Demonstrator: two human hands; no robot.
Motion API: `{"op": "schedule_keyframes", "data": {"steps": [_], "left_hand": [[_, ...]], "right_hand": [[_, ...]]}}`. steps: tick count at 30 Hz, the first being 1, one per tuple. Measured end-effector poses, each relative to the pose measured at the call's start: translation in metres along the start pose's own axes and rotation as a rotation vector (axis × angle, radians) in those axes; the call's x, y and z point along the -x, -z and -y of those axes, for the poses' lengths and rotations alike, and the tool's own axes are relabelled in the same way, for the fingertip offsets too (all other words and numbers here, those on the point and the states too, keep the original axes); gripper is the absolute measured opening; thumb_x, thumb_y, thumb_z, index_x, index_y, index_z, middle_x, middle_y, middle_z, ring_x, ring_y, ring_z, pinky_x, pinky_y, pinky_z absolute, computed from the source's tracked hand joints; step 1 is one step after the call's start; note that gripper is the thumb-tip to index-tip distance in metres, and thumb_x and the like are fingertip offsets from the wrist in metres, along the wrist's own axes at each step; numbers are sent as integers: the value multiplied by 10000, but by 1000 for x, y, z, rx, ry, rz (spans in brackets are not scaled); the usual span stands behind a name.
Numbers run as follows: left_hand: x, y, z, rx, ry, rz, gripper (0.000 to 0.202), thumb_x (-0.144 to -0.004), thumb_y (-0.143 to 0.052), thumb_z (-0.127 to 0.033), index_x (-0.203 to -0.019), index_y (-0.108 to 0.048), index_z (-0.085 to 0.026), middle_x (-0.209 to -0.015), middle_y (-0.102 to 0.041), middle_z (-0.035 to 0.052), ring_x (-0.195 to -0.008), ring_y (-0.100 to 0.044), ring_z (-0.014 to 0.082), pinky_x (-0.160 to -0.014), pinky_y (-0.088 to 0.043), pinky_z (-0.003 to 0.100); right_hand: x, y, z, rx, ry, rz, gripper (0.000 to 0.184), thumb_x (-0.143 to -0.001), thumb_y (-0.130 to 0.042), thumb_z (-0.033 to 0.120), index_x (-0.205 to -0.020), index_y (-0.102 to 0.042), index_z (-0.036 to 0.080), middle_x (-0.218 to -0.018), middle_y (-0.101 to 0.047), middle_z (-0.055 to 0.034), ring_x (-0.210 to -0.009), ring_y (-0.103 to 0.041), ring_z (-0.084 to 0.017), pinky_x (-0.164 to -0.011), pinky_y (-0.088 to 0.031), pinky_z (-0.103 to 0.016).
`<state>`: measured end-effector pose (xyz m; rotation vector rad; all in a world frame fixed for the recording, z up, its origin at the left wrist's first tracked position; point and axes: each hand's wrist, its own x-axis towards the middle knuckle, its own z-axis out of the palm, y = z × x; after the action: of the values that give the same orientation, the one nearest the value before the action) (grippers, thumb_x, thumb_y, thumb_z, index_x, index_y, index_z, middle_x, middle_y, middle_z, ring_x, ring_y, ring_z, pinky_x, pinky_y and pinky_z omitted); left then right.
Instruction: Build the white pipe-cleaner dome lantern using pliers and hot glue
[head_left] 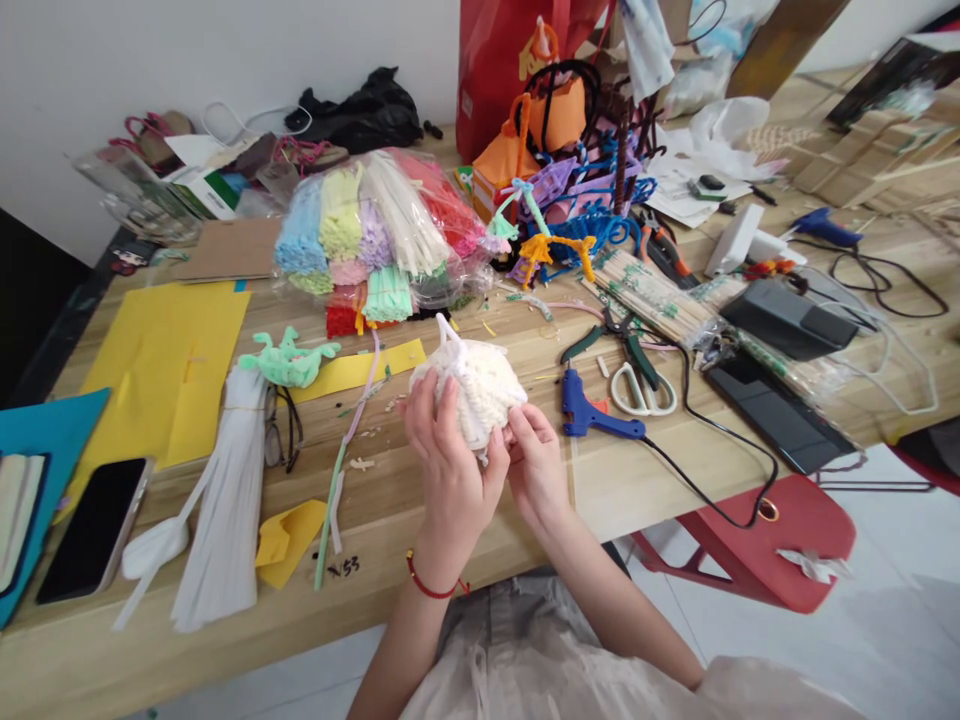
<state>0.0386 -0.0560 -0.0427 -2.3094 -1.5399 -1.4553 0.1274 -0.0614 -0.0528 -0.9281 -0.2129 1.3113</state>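
Observation:
Both my hands hold a round white ball woven from fuzzy pipe cleaners [472, 385] just above the wooden table [637, 480]. My left hand [446, 460], with a red string bracelet at the wrist, wraps its fingers round the ball's left side. My right hand [536, 455] pinches the ball's lower right edge. Loose white ends stick up from the top of the ball.
A blue glue gun [592, 412] with a black cord, white scissors [641, 392] and green pliers [619, 335] lie right of my hands. A white pipe-cleaner bundle [225, 500], a phone [94, 525], yellow paper [161, 365] and a green figure [289, 360] lie left. Bagged coloured pipe cleaners [375, 235] sit behind. A red stool [780, 545] stands at right.

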Motion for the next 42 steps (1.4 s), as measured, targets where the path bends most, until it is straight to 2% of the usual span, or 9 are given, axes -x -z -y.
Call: {"op": "schedule_keyframes", "data": {"steps": [11,16,21,26,31,34,38,40,42], "left_hand": [[2,2,1,10,-5,23,667,-934,-522,-298,-1512,-229,-139,-1518,-326,259,-1459,-282,351,-1169,-241,604],[2,3,2,26,-1,36,684,-927,-545,-295,-1517,-222,-168,-1530,-320,243,-1461,-285,345,-1168,-250,604],[1,6,3,77,9,51,700,-920,-563,-296,-1522,-217,-202,-1534,-311,228,-1472,-268,333,-1175,-240,613],[-2,13,7,146,35,90,746,-905,-616,-312,-1521,-204,-223,-1528,-308,216,-1468,-281,319,-1179,-264,590],[-10,23,28,164,-58,172,725,-921,-604,-317,-1523,-212,-225,-1530,-341,205,-1462,-319,310,-1173,-317,556],[-16,38,50,124,-127,302,707,-959,-545,-355,-1554,-172,-272,-1605,-290,167,-1535,-158,323,-1214,-165,623],[-13,63,71,279,-4,352,755,-973,-417,-569,-1587,-79,-289,-1683,-24,110,-1553,-2,323,-1232,-29,615],[-4,70,72,407,120,289,800,-943,-361,-674,-1588,-107,-276,-1683,-51,101,-1553,-56,315,-1251,-83,566],[8,71,66,484,292,181,712,-965,-357,-639,-1563,-236,-273,-1654,-219,105,-1532,-200,292,-1251,-182,520]], "right_hand": [[7,-2,0,-23,56,38,347,-734,-791,460,-633,-597,192,-535,-566,53,-487,-494,-63,-512,-446,-188],[7,-1,-2,21,59,-22,348,-613,-872,406,-752,-622,207,-506,-575,71,-448,-500,-80,-486,-452,-207],[10,-7,1,25,55,-20,335,-642,-858,416,-734,-616,203,-492,-559,72,-437,-480,-74,-470,-434,-198],[15,-5,3,34,103,71,378,-790,-736,516,-620,-613,202,-508,-571,38,-447,-502,-93,-459,-450,-223],[21,6,-1,74,106,200,287,-878,-667,461,-776,-730,200,-671,-722,-21,-526,-635,-140,-510,-519,-261],[28,17,2,193,73,304,271,-907,-639,437,-950,-769,204,-799,-777,-58,-630,-712,-178,-563,-558,-290],[31,44,12,438,122,264,230,-879,-686,394,-1002,-788,229,-871,-802,-74,-636,-740,-188,-562,-573,-292],[28,57,17,529,197,191,169,-816,-759,355,-916,-800,225,-829,-802,-71,-587,-726,-187,-518,-557,-284],[21,66,21,571,263,141,131,-767,-803,325,-843,-794,219,-757,-790,-60,-581,-715,-187,-514,-549,-281]]}}
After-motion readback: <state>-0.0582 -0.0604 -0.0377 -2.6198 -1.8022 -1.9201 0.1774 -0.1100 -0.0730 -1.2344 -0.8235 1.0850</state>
